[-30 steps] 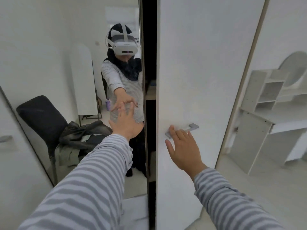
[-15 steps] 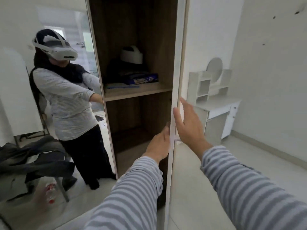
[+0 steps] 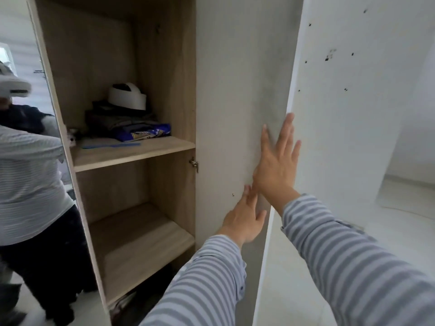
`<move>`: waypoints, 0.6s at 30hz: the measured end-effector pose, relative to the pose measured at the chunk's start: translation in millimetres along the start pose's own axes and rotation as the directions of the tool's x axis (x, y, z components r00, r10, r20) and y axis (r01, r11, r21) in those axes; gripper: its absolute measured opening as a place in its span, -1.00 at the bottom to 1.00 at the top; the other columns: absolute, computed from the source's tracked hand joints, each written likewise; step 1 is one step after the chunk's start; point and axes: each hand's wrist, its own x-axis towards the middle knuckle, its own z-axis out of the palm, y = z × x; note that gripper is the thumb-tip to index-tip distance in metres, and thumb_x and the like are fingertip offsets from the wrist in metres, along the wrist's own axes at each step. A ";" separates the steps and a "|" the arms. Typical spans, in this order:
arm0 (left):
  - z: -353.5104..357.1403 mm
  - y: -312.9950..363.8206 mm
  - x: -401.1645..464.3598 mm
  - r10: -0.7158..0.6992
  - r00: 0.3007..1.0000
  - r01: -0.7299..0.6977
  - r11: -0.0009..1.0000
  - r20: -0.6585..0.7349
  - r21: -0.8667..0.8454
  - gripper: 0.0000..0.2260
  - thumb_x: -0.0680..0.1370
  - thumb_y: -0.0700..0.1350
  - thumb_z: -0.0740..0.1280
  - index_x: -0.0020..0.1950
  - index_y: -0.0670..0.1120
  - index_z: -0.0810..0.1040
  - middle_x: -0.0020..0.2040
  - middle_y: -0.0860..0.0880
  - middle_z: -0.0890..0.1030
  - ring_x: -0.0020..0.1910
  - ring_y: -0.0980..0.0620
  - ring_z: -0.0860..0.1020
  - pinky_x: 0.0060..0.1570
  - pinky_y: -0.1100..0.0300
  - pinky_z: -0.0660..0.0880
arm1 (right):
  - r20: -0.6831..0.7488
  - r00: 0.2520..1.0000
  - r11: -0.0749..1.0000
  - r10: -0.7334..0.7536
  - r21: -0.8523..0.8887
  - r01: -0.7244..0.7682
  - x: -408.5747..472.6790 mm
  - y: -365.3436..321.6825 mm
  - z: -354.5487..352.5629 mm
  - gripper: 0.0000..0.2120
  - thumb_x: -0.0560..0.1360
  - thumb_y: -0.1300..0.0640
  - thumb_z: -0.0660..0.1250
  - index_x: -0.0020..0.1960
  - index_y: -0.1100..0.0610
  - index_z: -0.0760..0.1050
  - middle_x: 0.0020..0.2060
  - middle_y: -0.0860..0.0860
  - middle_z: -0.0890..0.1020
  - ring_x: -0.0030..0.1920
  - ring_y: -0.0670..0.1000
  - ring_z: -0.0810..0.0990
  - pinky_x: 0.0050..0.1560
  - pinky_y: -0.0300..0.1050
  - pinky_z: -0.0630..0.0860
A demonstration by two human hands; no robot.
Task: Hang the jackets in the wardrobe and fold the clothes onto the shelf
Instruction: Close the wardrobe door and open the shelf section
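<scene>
The wooden wardrobe (image 3: 98, 67) stands open in front of me. Its right door (image 3: 235, 78) is swung wide, inner side facing me. My right hand (image 3: 276, 161) presses flat on that door near its outer edge, fingers straight and spread. Just below, my left hand (image 3: 244, 220) touches the same door with straight fingers. The upper shelf (image 3: 134, 152) carries a pile of folded dark clothes (image 3: 124, 124), a white helmet-like object (image 3: 128, 97) on top, and a blue comb (image 3: 110, 145). The lower shelf (image 3: 141, 241) is bare wood. No jackets are in sight.
The mirrored left door (image 3: 30, 161) reflects a person in a striped top with a white headset. A white wall (image 3: 357, 102) with small dark marks rises right behind the open door. Pale floor (image 3: 294, 290) lies below. Some fabric shows at the wardrobe bottom (image 3: 131, 302).
The right door has swung from nearly shut to wide open. My right hand left the handle and now lies flat on the door's inside; my left hand followed onto it.
</scene>
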 end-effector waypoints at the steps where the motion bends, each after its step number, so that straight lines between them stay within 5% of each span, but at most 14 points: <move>1: 3.7 0.7 9.2 0.006 1.000 -0.007 1.000 0.011 0.015 -0.36 0.61 0.08 0.11 0.54 0.16 -0.24 0.58 0.10 -0.20 0.52 -0.03 0.17 0.39 -0.11 0.30 | 0.005 1.000 0.995 -0.012 -0.098 0.012 2.5 11.4 5.6 -0.21 0.36 0.32 0.24 0.55 0.12 0.07 0.52 0.27 -0.21 0.54 0.25 -0.14 0.47 0.29 -0.12; 7: 20.8 -6.9 71.3 -0.031 0.995 0.015 0.986 0.099 0.163 -0.29 0.60 -0.03 0.18 0.55 0.07 -0.28 0.54 0.12 -0.35 0.57 0.02 -0.08 0.45 -0.19 0.14 | 0.091 0.993 0.946 -0.080 -0.306 0.104 20.4 62.1 44.9 -0.27 0.44 0.14 0.17 0.56 0.18 0.01 0.55 0.17 -0.14 0.55 0.18 -0.20 0.41 0.25 -0.46; 11: 18.8 -7.4 120.0 -0.063 0.994 0.040 0.972 0.092 0.231 -0.27 0.60 -0.07 0.19 0.54 0.08 -0.31 0.51 0.11 -0.43 0.56 0.04 -0.18 0.45 -0.27 0.04 | 0.132 0.989 0.951 -0.072 -0.289 0.108 44.7 87.6 82.8 -0.29 0.41 0.11 0.23 0.54 0.12 0.12 0.54 0.21 -0.03 0.55 0.23 -0.11 0.41 0.28 -0.38; 18: 17.9 -17.8 197.6 -0.045 0.998 0.029 0.945 0.041 0.325 -0.28 0.60 -0.09 0.17 0.53 0.09 -0.31 0.48 0.10 -0.48 0.54 0.04 -0.28 0.44 -0.27 -0.02 | 0.224 0.971 0.969 -0.088 -0.207 0.136 79.3 127.3 144.7 -0.29 0.49 0.16 0.28 0.56 0.08 0.03 0.54 0.21 -0.13 0.52 0.28 -0.21 0.45 0.29 -0.16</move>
